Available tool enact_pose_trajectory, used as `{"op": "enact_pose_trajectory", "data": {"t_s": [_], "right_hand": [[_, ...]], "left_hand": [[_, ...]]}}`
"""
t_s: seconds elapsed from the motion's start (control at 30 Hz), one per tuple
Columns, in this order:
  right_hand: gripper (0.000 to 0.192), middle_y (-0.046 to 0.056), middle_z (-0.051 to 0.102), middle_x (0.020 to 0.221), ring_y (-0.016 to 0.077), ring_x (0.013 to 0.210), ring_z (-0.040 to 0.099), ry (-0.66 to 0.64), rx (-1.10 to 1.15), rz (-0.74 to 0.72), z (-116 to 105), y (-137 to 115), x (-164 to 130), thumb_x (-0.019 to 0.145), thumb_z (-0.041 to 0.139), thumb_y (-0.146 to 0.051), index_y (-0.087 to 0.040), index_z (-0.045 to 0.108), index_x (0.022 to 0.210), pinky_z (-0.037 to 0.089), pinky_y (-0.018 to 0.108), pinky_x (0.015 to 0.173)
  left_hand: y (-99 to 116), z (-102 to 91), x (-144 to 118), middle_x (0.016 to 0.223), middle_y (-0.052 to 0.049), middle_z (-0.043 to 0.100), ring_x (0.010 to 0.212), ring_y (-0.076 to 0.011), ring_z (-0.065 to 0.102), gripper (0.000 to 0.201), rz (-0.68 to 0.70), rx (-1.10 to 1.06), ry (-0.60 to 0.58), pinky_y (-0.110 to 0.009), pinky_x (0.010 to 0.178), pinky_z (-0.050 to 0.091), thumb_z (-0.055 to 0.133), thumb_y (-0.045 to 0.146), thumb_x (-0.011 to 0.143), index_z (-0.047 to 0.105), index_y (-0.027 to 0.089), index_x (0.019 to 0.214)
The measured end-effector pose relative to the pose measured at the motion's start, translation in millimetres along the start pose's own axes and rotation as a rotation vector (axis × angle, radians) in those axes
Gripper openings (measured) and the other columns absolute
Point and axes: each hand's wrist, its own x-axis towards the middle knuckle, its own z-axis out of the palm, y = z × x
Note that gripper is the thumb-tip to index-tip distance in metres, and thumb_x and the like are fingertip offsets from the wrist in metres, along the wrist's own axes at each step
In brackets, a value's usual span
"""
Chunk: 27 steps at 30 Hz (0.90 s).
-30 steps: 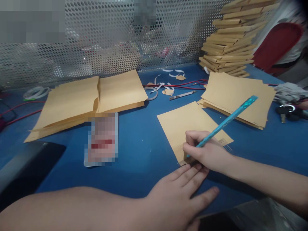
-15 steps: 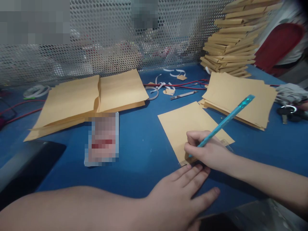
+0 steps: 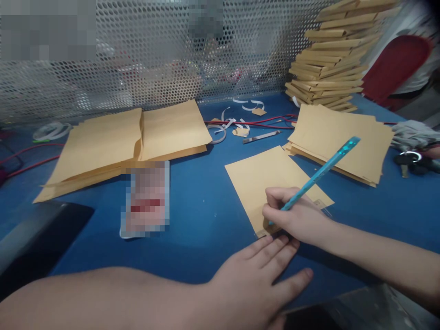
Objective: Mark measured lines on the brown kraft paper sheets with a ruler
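A single brown paper envelope point(image 3: 271, 169) lies flat on the blue tabletop point(image 3: 202, 206). Closed around a shiny turquoise pencil point(image 3: 321, 174), my right hand point(image 3: 297, 217) rests on the lower part of this envelope. The pencil leans up to the right, and its lower end is at the paper near the lower edge; the fingers partly hide the tip. My left hand point(image 3: 259, 272) lies palm down with its fingers stretched out, fingertips at the envelope's near edge. Nothing shows in that hand.
Two piles of brown envelopes point(image 3: 175, 130) lie at the back left, with a blurred-out phone-like slab point(image 3: 167, 192) before them. Another envelope pile point(image 3: 340, 137), keys point(image 3: 407, 165) and a tall stack point(image 3: 326, 68) occupy the right. Behind stands a perforated metal panel point(image 3: 154, 50); a cutter-like tool point(image 3: 261, 136) lies mid-table.
Almost nothing differs. My right hand and the pencil have shifted very slightly left; my left hand stays at the envelope's near edge.
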Motion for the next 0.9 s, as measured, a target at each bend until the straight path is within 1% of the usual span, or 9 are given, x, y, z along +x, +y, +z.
{"op": "enact_pose_trajectory", "data": {"t_s": [0.17, 0.37, 0.53, 0.9], "right_hand": [[0.027, -0.007, 0.034, 0.05, 0.0098, 0.05, 0.037, -0.005, 0.007, -0.001, 0.2, 0.0, 0.1, 0.071, 0.05, -0.012, -0.022, 0.031, 0.053, 0.029, 0.023, 0.045], [0.028, -0.008, 0.03, 0.049, 0.0098, 0.049, 0.032, 0.053, 0.001, 0.001, -4.5, 0.7, 2.2, 0.068, 0.049, -0.011, -0.022, 0.029, 0.052, 0.026, 0.025, 0.046], [0.028, -0.008, 0.029, 0.049, 0.0097, 0.049, 0.032, 0.028, -0.006, 0.001, -6.2, -0.4, 3.2, 0.069, 0.048, -0.012, -0.022, 0.028, 0.052, 0.026, 0.025, 0.045], [0.029, -0.007, 0.03, 0.048, 0.0097, 0.048, 0.033, 0.024, -0.046, 0.001, -6.4, -1.1, 4.0, 0.069, 0.049, -0.011, -0.022, 0.028, 0.052, 0.026, 0.026, 0.045]], "left_hand": [[0.8, -1.7, 0.4, 0.152, -0.019, 0.02, 0.141, -0.0281, 0.01, 0.059, -0.004, 0.005, -0.004, -0.041, 0.114, 0.014, 0.044, 0.037, 0.091, 0.027, 0.017, 0.145], [0.5, -2.4, 0.4, 0.153, -0.018, 0.019, 0.142, -0.026, 0.008, 0.061, -0.006, -0.005, -0.024, -0.04, 0.115, 0.011, 0.044, 0.039, 0.092, 0.026, 0.017, 0.145], [1.0, -3.8, 0.2, 0.153, -0.018, 0.019, 0.142, -0.026, 0.008, 0.061, -0.005, -0.02, -0.032, -0.04, 0.115, 0.01, 0.046, 0.039, 0.091, 0.027, 0.018, 0.145], [0.6, -5.3, -0.6, 0.152, -0.018, 0.021, 0.142, -0.0254, 0.009, 0.061, -0.014, -0.015, -0.022, -0.038, 0.115, 0.009, 0.047, 0.038, 0.091, 0.028, 0.017, 0.145]]}}
